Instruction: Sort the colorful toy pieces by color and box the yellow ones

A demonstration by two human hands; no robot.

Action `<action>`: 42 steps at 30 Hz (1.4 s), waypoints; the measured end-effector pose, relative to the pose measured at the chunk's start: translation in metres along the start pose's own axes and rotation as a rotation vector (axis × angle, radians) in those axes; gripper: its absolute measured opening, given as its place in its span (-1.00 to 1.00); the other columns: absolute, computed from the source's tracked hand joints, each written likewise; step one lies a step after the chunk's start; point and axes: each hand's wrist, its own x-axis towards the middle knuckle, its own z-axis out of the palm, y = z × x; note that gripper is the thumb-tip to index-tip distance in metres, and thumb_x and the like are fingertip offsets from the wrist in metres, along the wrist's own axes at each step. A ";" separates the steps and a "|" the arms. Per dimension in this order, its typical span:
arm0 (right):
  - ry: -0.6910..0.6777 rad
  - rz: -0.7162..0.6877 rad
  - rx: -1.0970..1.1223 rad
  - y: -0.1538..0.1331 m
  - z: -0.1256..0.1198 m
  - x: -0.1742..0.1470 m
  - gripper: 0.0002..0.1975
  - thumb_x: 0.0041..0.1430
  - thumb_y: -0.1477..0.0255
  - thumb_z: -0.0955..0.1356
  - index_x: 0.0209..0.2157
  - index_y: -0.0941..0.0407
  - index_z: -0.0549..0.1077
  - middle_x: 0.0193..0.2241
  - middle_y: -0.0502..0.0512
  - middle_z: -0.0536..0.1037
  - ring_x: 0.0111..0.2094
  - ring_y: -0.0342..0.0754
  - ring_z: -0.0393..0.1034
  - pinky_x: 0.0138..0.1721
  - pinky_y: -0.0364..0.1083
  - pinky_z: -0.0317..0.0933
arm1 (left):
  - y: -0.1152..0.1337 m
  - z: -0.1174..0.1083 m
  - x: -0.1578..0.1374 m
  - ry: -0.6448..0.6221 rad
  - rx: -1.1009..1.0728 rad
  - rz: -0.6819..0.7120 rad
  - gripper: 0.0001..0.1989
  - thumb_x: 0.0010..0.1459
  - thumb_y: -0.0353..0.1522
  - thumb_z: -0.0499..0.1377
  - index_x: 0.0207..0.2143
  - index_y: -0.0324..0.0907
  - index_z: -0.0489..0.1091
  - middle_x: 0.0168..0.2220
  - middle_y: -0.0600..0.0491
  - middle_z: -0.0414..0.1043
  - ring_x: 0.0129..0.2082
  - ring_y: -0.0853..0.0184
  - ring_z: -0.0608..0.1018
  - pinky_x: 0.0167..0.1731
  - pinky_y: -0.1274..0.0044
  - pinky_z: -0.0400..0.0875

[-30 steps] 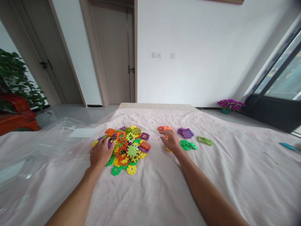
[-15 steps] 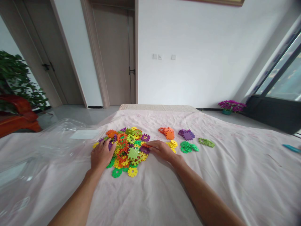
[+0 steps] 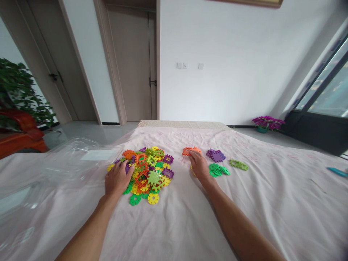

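A mixed pile of notched plastic building pieces [image 3: 154, 177], in orange, green, yellow and purple, lies on the cloth. My left hand [image 3: 118, 175] rests on the pile's left edge beside a purple piece, fingers spread and holding nothing. Right of the pile, my right hand [image 3: 199, 165] is over a small group of orange pieces [image 3: 187, 150]. Its fingertips are pinched on an orange piece there, partly hidden by the fingers. The hand mostly covers some yellow discs [image 3: 192, 171].
Right of my right hand lie purple squares [image 3: 216, 155], green discs [image 3: 215, 170] and light green pieces [image 3: 239, 165]. Clear plastic containers [image 3: 78, 159] stand at the left. A blue object [image 3: 337, 171] lies at the far right on the pink tablecloth [image 3: 174, 232].
My right hand has moved right, from the pile's edge to the orange group, carrying an orange piece. The purple piece it partly covered now shows. My left hand has stayed put.
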 end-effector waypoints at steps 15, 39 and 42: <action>-0.203 -0.111 -0.177 -0.011 -0.011 -0.001 -0.60 0.15 0.54 0.35 0.04 0.04 0.52 0.12 0.17 0.47 0.24 0.18 0.19 0.25 0.24 0.02 | -0.001 0.002 0.001 -0.001 -0.012 -0.012 -0.47 0.28 -0.08 -0.07 0.16 -0.12 0.34 0.11 -0.12 0.42 0.08 0.10 0.45 0.05 0.31 0.32; -0.029 0.127 0.074 -0.011 -0.024 0.009 -0.70 0.24 0.31 0.28 -0.12 0.05 0.59 -0.24 0.09 0.65 -0.26 0.03 0.52 -0.18 -0.05 0.33 | 0.000 0.000 0.000 -0.016 -0.017 -0.014 -0.46 0.29 -0.07 -0.09 0.16 -0.13 0.33 0.13 -0.12 0.40 0.09 0.09 0.44 0.05 0.30 0.31; 0.152 0.353 0.000 0.022 -0.052 0.017 -0.63 0.20 0.28 0.26 -0.11 0.12 0.59 -0.29 0.13 0.65 -0.28 0.04 0.51 -0.22 -0.06 0.30 | 0.000 0.000 0.000 -0.013 -0.012 -0.009 -0.46 0.29 -0.07 -0.10 0.16 -0.14 0.33 0.12 -0.12 0.41 0.08 0.09 0.45 0.04 0.30 0.32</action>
